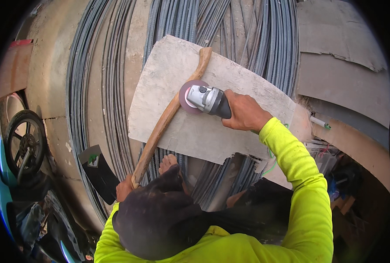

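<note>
Against left fingers (125, 186), lower end of stick (164, 122); inside right fingers (232, 123), grinder (209, 100).

The right hand (246, 112) is holding a silver-and-black angle grinder (209, 100); the left hand (124, 188) is gripping a curved brown wooden stick (163, 126).

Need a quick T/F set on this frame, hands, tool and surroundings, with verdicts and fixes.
1. The right hand grips an angle grinder. True.
2. The left hand is on the grinder too. False: the left hand holds the near end of a curved wooden stick.
3. The stick passes over a pale board. True.
4. Both sleeves are black. False: they are bright yellow-green.
5. A black wheel is at the picture's left. True.
6. The foot beside the stick wears a boot. False: it is bare.
</note>
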`<state>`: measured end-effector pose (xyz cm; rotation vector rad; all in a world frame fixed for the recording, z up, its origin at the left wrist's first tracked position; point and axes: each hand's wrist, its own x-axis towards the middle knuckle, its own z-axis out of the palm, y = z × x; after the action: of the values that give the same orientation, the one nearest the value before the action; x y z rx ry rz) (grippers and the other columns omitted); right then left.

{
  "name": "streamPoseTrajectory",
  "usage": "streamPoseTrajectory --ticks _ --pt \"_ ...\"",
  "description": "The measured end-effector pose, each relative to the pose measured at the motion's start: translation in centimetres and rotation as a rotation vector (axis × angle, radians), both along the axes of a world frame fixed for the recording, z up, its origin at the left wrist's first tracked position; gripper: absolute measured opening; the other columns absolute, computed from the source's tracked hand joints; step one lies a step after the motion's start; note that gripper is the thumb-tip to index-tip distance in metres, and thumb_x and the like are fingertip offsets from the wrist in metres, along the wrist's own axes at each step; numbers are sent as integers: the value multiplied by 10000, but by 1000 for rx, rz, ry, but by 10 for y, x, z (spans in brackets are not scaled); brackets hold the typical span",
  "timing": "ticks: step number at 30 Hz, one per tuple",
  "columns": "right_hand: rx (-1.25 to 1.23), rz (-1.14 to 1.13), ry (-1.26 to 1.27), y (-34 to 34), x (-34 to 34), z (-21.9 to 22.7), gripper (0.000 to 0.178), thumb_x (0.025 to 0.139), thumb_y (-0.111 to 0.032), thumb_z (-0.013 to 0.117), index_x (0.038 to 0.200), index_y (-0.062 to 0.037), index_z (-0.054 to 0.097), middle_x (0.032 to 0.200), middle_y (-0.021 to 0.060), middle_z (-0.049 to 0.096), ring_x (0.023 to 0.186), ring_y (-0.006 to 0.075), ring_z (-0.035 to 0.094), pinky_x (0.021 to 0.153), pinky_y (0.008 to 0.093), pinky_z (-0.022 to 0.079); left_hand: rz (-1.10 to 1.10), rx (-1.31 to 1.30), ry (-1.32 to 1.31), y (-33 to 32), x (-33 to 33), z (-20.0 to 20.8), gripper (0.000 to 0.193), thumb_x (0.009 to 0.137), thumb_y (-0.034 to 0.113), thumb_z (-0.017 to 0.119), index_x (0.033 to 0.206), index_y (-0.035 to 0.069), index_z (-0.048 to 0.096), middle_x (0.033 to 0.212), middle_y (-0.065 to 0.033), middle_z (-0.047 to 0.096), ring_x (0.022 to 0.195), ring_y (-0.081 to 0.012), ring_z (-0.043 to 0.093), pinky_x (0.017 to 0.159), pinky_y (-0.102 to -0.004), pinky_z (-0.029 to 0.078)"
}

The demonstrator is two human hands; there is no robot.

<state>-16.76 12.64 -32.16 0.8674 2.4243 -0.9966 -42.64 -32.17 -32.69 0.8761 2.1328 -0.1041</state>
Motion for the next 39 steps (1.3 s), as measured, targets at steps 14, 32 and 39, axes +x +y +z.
streamPoseTrajectory --ticks 14,32,39 --pt "97 -149 1 21 0 -19 629 725 -300 756 1170 81 527 921 343 683 892 497 687 835 499 543 -2 -29 23 -21 -18 -23 384 734 191 758 1042 36 588 879 -262 716 854 -473 706 776 -538 544" --pt "232 -341 -9 63 -5 -16 599 721 -274 758 1139 89 528 906 323 684 885 486 689 820 495 544 -51 64 194 -33 -3 -24 393 735 146 784 1042 46 559 927 -231 700 845 -458 696 727 -541 538" --pt "57 7 -50 -11 -1 1 565 719 -248 754 1124 53 502 864 323 676 834 504 685 796 521 553 -55 169 297 -38 10 -17 372 708 75 781 996 53 547 893 -203 650 825 -442 676 707 -529 536"
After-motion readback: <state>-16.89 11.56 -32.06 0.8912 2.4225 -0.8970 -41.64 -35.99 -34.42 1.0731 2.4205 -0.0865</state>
